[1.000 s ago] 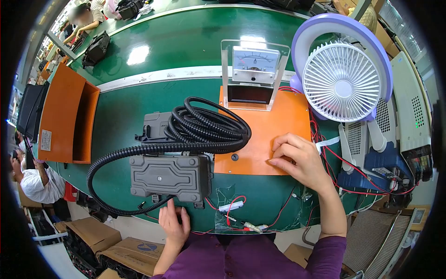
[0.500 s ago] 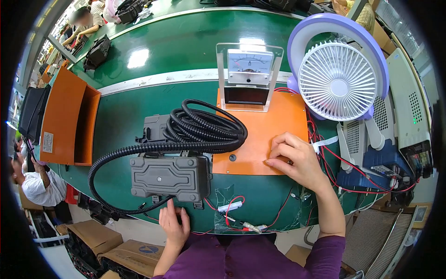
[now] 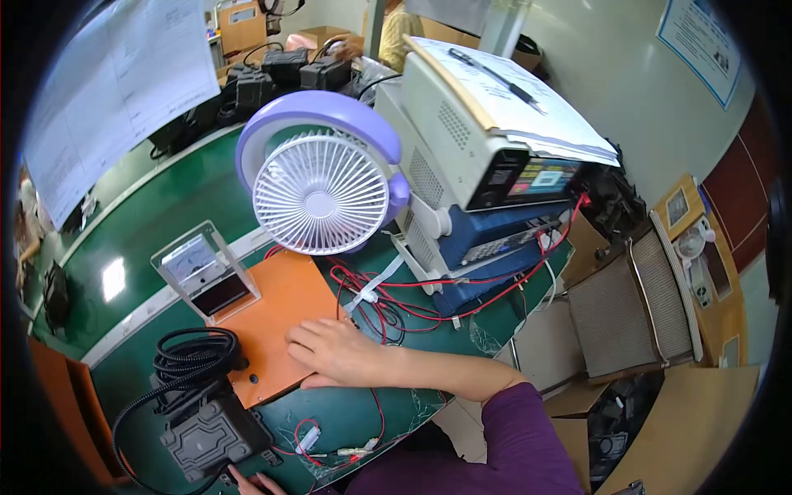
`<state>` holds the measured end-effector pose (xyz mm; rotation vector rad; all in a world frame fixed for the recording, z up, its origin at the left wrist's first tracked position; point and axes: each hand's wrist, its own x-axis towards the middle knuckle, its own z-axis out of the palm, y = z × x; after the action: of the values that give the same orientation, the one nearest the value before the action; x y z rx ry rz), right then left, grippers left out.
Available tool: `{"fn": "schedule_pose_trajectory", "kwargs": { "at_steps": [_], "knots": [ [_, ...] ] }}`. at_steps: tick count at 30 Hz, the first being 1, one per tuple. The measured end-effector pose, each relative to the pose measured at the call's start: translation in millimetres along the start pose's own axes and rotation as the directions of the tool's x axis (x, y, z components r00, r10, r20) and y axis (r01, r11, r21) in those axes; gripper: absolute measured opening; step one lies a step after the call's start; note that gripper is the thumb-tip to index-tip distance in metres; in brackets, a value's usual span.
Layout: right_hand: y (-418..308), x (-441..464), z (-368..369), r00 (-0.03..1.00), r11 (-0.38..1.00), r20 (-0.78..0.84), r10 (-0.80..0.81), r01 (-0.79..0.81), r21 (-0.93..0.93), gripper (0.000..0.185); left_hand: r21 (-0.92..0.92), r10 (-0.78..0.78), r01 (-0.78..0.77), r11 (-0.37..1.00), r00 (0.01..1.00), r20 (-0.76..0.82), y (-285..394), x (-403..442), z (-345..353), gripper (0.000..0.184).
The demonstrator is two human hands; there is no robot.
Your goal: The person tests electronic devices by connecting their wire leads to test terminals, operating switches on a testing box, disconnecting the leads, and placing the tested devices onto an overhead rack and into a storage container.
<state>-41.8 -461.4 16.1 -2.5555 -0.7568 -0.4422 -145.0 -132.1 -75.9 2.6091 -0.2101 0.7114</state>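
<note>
My right hand lies on the right side of an orange panel, fingers loosely bent and thumb apart. It hides the part of the panel under the palm. An analog meter in a clear stand is on the panel's far left part. My left hand shows only partly at the bottom edge, fingers apart. Its index finger is by the near edge of a grey ribbed plastic box. A coil of black corrugated tubing lies behind that box. Red wires with a white connector lie near the table edge.
A purple-rimmed fan stands behind the panel. To its right, a test instrument carrying papers and a pen sits on blue units, with red leads running across. A mesh chair is at right. A hanging sheet fills the upper left.
My view has swung to the right, bringing the instrument's screen, chair and hanging sheet into sight. The right hand stays on the orange panel, with its fingers lying flatter. The left hand stays by the grey box.
</note>
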Motion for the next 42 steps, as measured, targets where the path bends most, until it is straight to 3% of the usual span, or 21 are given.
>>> {"fn": "schedule_pose_trajectory", "kwargs": {
  "at_steps": [5, 7, 8, 9, 10, 11, 12, 13, 14, 15, 16, 18, 19, 25, 26, 27, 28, 30, 35, 37, 42],
  "knots": [
    [-5, -5, 11, 0.997, 0.999, -0.071, -0.043, 0.043, 0.001, 0.043, 0.014, -0.003, 0.003, 1.000, 1.000, 0.020, -3, 5, 0, 0.054],
    [-10, -5, 10, 0.993, 0.976, -0.076, -0.092, 0.074, -0.207, 0.035, 0.008, -0.007, 0.007, 1.000, 0.999, 0.034, -8, 1, 2, 0.054],
    [-10, -9, 4, 0.992, 0.975, -0.085, -0.093, 0.074, -0.208, 0.035, -0.011, -0.010, 0.011, 1.000, 0.999, 0.043, -15, -3, 4, 0.054],
    [-12, -14, -18, 0.947, 0.955, -0.279, -0.162, 0.079, -0.287, 0.032, -0.055, -0.022, 0.025, 0.998, 0.998, 0.066, -22, -6, 8, 0.053],
    [-13, -23, -41, 0.860, 0.929, -0.451, -0.239, 0.067, -0.364, 0.028, -0.054, -0.018, 0.021, 0.998, 0.998, 0.060, -27, -7, 10, 0.053],
    [-11, -38, -66, 0.780, 0.931, -0.600, -0.181, -0.061, -0.361, 0.013, -0.056, -0.012, 0.016, 0.998, 0.998, 0.059, -31, -9, 12, 0.053],
    [-9, -54, -96, 0.669, 0.915, -0.724, -0.169, -0.167, -0.367, 0.010, -0.058, -0.008, 0.011, 0.998, 0.998, 0.060, -31, -11, 12, 0.053],
    [0, -71, -107, 0.466, 0.934, -0.883, -0.053, -0.289, -0.209, 0.010, -0.056, -0.008, 0.011, 0.998, 0.998, 0.059, -26, -8, 11, 0.053],
    [14, -82, -117, 0.312, 0.907, -0.945, -0.101, -0.362, -0.217, 0.017, -0.066, -0.002, 0.005, 0.998, 0.999, 0.047, -16, -1, 7, 0.054],
    [19, -92, -132, 0.353, 0.848, -0.931, -0.088, -0.464, -0.257, 0.026, -0.074, 0.004, -0.001, 0.997, 0.999, 0.035, -10, 1, 4, 0.055],
    [24, -93, -139, 0.318, 0.850, -0.945, -0.082, -0.473, -0.233, 0.022, -0.069, 0.002, 0.000, 0.998, 0.999, 0.032, -8, 1, 2, 0.055],
    [31, -96, -144, 0.297, 0.828, -0.953, -0.052, -0.521, -0.207, 0.024, -0.087, -0.207, 0.221, 0.971, 0.968, 0.145, -5, 0, 0, 0.047],
    [34, -102, -145, 0.343, 0.774, -0.939, -0.020, -0.589, -0.232, 0.024, -0.084, -0.209, 0.222, 0.972, 0.967, 0.143, -2, 0, -2, 0.047],
    [45, -102, -147, 0.441, 0.628, -0.897, -0.019, -0.693, -0.354, 0.022, 0.039, -0.090, 0.086, 0.996, 0.989, 0.113, 29, 21, -15, 0.047],
    [44, -102, -148, 0.469, 0.584, -0.883, -0.003, -0.716, -0.382, 0.021, 0.043, 0.057, -0.057, 0.997, 0.998, 0.015, 35, 27, -15, 0.049],
    [45, -103, -146, 0.428, 0.652, -0.904, -0.009, -0.683, -0.330, 0.019, 0.060, 0.203, -0.198, 0.978, 0.976, -0.082, 38, 30, -15, 0.050],
    [42, -104, -145, 0.415, 0.653, -0.909, -0.030, -0.680, -0.332, 0.018, 0.064, 0.204, -0.199, 0.978, 0.976, -0.082, 33, 27, -15, 0.050],
    [36, -105, -145, 0.395, 0.667, -0.914, -0.091, -0.658, -0.351, 0.015, 0.017, -0.099, 0.098, 0.995, 0.987, 0.123, 24, 19, -14, 0.052],
    [37, -106, -139, 0.403, 0.734, -0.911, -0.090, -0.591, -0.334, 0.015, 0.014, -0.022, 0.021, 1.000, 0.998, 0.064, 24, 20, -12, 0.053],
    [34, -104, -139, 0.480, 0.677, -0.874, -0.076, -0.618, -0.399, 0.016, 0.013, -0.037, 0.036, 0.999, 0.997, 0.070, 23, 19, -12, 0.053],
    [34, -98, -138, 0.506, 0.668, -0.859, -0.079, -0.613, -0.423, 0.018, -0.025, 0.010, -0.008, 1.000, 0.997, 0.076, 24, 21, -15, 0.055]
  ]
}}
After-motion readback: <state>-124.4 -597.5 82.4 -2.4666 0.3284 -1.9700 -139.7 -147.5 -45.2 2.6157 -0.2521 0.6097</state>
